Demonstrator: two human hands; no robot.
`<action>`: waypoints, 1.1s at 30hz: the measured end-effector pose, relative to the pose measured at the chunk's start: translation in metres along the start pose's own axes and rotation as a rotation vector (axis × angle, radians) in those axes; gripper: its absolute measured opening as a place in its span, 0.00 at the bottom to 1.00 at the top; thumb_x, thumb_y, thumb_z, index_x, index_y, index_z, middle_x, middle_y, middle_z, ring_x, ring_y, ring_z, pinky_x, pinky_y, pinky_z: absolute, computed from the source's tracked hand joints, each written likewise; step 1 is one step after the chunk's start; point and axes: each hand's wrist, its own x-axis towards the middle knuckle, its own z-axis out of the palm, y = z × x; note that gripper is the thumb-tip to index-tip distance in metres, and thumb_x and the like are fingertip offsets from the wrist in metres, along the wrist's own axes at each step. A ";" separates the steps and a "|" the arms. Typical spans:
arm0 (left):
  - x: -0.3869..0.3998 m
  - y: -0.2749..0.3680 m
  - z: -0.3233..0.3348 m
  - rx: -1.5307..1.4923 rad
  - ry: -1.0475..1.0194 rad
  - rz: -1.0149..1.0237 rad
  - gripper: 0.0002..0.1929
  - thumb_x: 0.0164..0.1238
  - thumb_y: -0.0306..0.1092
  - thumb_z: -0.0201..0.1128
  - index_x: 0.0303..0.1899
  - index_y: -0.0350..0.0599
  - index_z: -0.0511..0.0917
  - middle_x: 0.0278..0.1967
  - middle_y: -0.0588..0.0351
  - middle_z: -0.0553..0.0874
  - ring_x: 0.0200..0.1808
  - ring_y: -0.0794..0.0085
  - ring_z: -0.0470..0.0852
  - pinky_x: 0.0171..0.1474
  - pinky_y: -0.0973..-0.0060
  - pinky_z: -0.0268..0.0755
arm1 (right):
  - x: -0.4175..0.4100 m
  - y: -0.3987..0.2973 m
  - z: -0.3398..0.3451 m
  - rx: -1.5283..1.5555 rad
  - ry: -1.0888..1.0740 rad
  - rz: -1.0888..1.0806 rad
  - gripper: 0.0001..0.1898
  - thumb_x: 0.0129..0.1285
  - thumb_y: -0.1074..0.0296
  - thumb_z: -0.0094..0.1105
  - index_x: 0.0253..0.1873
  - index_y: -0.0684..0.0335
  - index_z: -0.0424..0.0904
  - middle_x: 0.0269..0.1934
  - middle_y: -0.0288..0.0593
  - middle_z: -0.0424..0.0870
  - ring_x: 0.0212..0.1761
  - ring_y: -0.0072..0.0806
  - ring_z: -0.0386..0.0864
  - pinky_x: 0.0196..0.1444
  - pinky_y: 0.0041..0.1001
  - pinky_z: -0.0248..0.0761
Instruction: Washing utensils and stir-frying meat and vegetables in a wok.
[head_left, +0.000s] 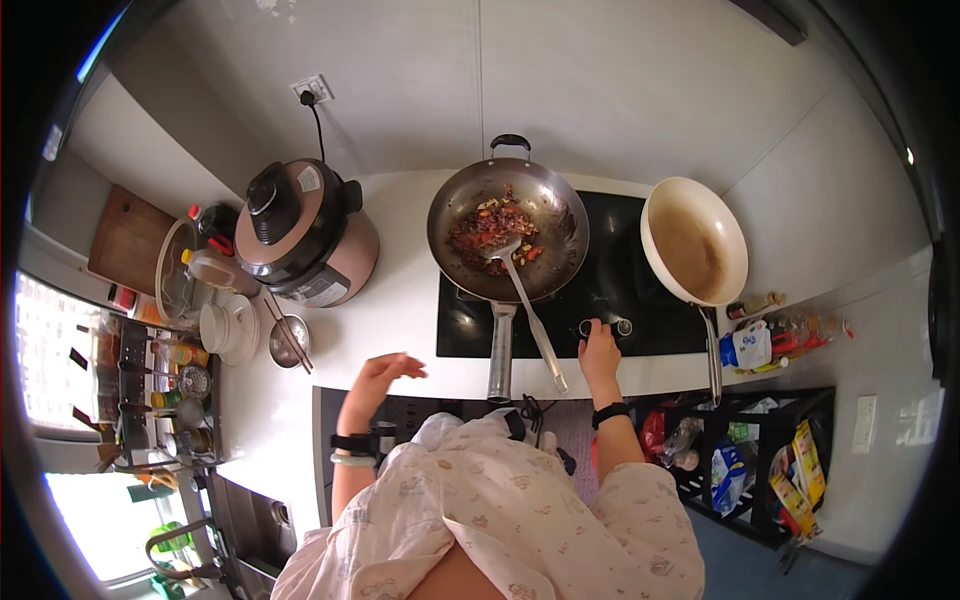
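With its fingertips on the left control knob (586, 328) of a black Midea cooktop (615, 281), my right hand (600, 352) reaches over the front of the glass. A second knob (623, 327) sits just to its right. My left hand (380, 382) hovers, holding nothing, by the counter's front edge with fingers apart. On the left burner stands a steel wok (559, 255) holding a dark red mix of chopped food (491, 229). A metal spatula (534, 319) rests in it, blade in the food, handle slanting toward me beside the wok's handle (501, 352).
A cream frying pan (694, 240) stands on the right, its handle jutting past the counter edge. Left are a pressure cooker (307, 232), a steel bowl (289, 341) with chopsticks (289, 330) across it, and stacked white dishes (229, 330). Bottles and packets (780, 341) fill the right corner.
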 end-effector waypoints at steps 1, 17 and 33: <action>-0.010 -0.003 -0.013 0.042 0.069 -0.011 0.21 0.80 0.45 0.51 0.41 0.37 0.87 0.38 0.55 0.90 0.42 0.74 0.84 0.50 0.74 0.71 | 0.003 0.000 0.001 -0.003 0.001 -0.016 0.23 0.55 0.71 0.68 0.56 0.61 0.72 0.47 0.48 0.77 0.47 0.47 0.81 0.45 0.42 0.79; -0.113 -0.061 -0.055 -0.243 0.732 -0.096 0.24 0.80 0.51 0.49 0.46 0.40 0.85 0.40 0.52 0.91 0.40 0.76 0.84 0.44 0.80 0.69 | 0.044 0.010 -0.001 -0.243 -0.222 -0.419 0.15 0.55 0.68 0.70 0.46 0.61 0.78 0.44 0.47 0.81 0.51 0.45 0.81 0.47 0.41 0.78; -0.124 -0.112 -0.094 -0.373 0.889 -0.256 0.18 0.79 0.48 0.51 0.48 0.45 0.83 0.37 0.59 0.90 0.37 0.79 0.84 0.40 0.81 0.70 | 0.055 0.000 0.003 -0.181 -0.452 0.241 0.37 0.74 0.37 0.34 0.50 0.68 0.84 0.50 0.61 0.84 0.56 0.58 0.80 0.59 0.49 0.73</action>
